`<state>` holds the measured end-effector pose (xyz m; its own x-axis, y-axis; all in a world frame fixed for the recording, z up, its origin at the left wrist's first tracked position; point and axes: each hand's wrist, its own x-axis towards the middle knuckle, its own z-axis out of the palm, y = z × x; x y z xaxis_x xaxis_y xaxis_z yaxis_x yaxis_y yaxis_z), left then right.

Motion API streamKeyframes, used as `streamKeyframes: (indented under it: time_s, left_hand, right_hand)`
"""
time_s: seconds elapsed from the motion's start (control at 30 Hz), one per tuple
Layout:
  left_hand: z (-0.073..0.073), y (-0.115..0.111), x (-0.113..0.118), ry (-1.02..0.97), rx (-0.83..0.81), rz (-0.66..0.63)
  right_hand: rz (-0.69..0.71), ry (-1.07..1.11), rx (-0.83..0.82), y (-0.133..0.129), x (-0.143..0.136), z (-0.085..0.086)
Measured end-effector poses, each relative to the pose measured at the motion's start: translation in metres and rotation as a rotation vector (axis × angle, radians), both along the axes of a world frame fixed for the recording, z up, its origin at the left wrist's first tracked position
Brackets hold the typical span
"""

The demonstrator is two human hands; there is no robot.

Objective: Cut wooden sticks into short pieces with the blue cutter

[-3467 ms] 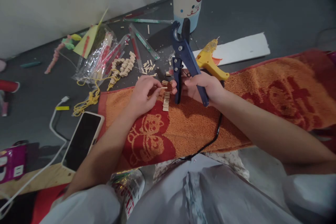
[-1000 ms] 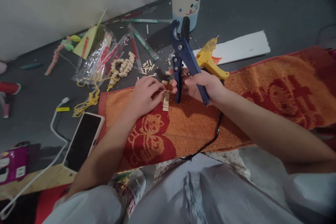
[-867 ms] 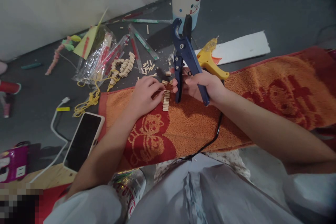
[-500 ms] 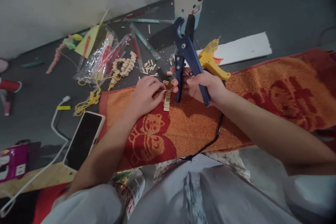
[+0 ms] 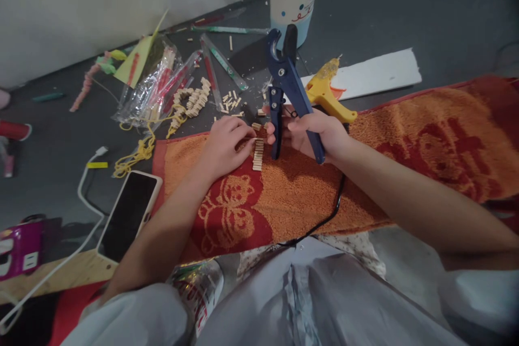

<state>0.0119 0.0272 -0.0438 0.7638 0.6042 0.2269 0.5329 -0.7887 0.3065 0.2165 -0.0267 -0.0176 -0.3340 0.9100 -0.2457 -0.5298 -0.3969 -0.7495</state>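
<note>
My right hand is wrapped round the handles of a blue pipe cutter, whose hooked jaw points up and away from me. The cutter's handles are spread apart. My left hand rests on an orange and red towel, its fingers curled and the fingertips pinched at the far end of a neat row of short wooden sticks. A thin stick end shows at those fingertips. Several more cut pieces lie loose just beyond my hands, on the dark surface.
A yellow glue gun lies beside a white board strip, behind the right hand. A dotted paper cup stands at the back. Left are plastic-wrapped sticks, a strung stick chain, yellow yarn and a phone.
The view has shifted very slightly. The pipe cutter's upper end has tipped a little to the left; both hands keep their places.
</note>
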Motion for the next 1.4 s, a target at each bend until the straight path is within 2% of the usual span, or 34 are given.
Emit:
streamKeyframes:
  time_s: [0.53,1.4]
  left_hand:
    - [0.0041,-0.0026,-0.0006,0.016,-0.001,0.007]
    - [0.0011,-0.0012,0.001,-0.017,0.023,-0.005]
  right_hand:
    - [0.004,-0.016,-0.012,0.0003,0.0001,-0.001]
    - [-0.046,-0.004,-0.032,0.0001,-0.002,-0.0003]
